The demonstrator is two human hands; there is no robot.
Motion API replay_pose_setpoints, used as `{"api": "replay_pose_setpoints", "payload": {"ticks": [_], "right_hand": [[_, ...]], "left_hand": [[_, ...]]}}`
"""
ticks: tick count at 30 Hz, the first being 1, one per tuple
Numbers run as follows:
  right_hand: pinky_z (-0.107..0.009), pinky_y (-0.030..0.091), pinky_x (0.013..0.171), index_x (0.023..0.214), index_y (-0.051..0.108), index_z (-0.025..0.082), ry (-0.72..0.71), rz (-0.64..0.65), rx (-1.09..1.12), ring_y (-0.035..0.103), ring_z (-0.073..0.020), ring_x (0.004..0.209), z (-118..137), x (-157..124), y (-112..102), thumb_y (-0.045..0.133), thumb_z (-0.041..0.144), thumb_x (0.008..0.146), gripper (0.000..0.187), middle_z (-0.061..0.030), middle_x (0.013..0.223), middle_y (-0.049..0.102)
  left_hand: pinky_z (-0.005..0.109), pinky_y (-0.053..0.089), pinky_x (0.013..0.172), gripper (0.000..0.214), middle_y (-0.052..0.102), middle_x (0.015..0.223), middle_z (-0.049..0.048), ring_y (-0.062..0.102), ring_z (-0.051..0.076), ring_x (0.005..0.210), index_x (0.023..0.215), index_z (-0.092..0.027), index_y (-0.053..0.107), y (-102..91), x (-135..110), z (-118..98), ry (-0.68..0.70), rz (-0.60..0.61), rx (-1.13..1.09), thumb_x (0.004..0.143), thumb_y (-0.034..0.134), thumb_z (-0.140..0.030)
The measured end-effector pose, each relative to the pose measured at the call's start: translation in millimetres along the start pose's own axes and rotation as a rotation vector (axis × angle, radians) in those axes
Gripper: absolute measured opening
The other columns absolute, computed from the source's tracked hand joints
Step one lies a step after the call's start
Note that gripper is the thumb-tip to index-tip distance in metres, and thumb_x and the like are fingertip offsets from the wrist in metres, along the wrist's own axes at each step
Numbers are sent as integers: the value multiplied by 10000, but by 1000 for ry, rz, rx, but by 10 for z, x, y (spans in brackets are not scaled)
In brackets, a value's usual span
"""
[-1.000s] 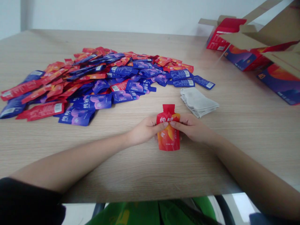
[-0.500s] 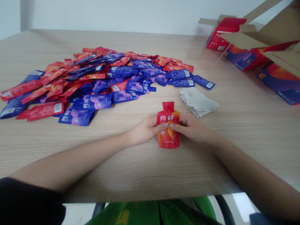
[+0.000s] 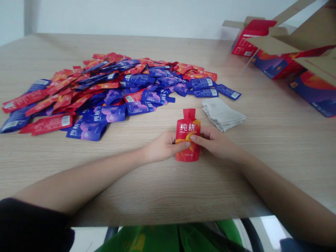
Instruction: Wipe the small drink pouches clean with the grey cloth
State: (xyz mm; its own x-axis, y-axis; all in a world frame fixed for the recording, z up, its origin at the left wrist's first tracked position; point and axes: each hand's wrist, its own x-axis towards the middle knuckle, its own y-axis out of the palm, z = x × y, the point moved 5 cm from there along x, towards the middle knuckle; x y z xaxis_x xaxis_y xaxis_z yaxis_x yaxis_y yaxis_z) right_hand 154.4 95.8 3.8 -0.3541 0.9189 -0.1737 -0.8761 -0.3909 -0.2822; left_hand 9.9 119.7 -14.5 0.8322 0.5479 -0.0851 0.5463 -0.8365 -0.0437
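Note:
A red and orange drink pouch (image 3: 187, 126) is held upright over the table, its printed front facing me and its narrow neck at the top. My left hand (image 3: 168, 145) grips it from the left, thumb lying across the lower front. From the right, my right hand (image 3: 210, 140) pinches the same pouch with its thumb on the front. The other fingers of both hands are mostly hidden behind it. A folded grey cloth (image 3: 223, 114) lies just beyond my right hand.
A wide heap of red and blue pouches (image 3: 112, 87) spreads over the table (image 3: 147, 196) at the left and centre. Open printed cartons, a red box (image 3: 241, 40), a middle box (image 3: 275, 64) and a nearer box (image 3: 315, 92), stand at the right with flaps raised.
The pouch has moved slightly up between my hands. My left thumb now sits lower across its front than my right thumb. The heap, cloth and cartons stay put.

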Motion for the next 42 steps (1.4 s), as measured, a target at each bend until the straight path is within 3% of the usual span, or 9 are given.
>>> {"api": "replay_pose_setpoints", "payload": {"ticks": [11,16,19,26,34,42], "right_hand": [[-314,482,738,793,650,209,-59,-3,-6,617,-178,784,57,4,-16,601,484,876,291,-17,794,683],[-300,493,659,805,606,208,26,56,93,596,-157,695,-32,1,-10,586,533,870,333,-6,736,637],[-285,481,633,784,603,202,40,88,44,582,-144,662,-34,-6,-3,612,528,857,334,-6,728,636],[-295,475,670,761,644,203,-47,28,-77,599,-152,684,49,2,-9,559,436,900,285,-3,734,670],[-277,442,626,749,662,187,-101,-95,-154,572,-142,659,53,-5,-95,547,462,909,339,-15,741,677],[-278,464,649,808,683,183,-21,-2,-66,601,-154,713,24,1,-36,581,558,873,394,-30,822,709]], "left_hand": [[255,491,725,344,714,882,41,629,126,741,928,-132,679,-21,32,37,-4,-10,-117,927,573,-460],[297,509,742,383,688,829,42,639,152,751,941,-132,666,-21,15,73,-39,-8,-164,959,506,-479],[296,507,724,381,692,852,49,634,153,750,953,-126,665,-31,12,61,-29,-17,-117,963,496,-468],[274,504,683,362,692,858,44,625,141,733,975,-121,665,-39,22,54,-22,-25,11,955,506,-446],[208,464,532,356,599,645,-20,538,81,534,816,-137,630,-40,39,-5,-3,27,-98,903,592,-480],[191,462,526,378,611,644,-10,546,74,539,797,-126,645,-51,22,10,18,-21,-67,919,570,-475]]}}
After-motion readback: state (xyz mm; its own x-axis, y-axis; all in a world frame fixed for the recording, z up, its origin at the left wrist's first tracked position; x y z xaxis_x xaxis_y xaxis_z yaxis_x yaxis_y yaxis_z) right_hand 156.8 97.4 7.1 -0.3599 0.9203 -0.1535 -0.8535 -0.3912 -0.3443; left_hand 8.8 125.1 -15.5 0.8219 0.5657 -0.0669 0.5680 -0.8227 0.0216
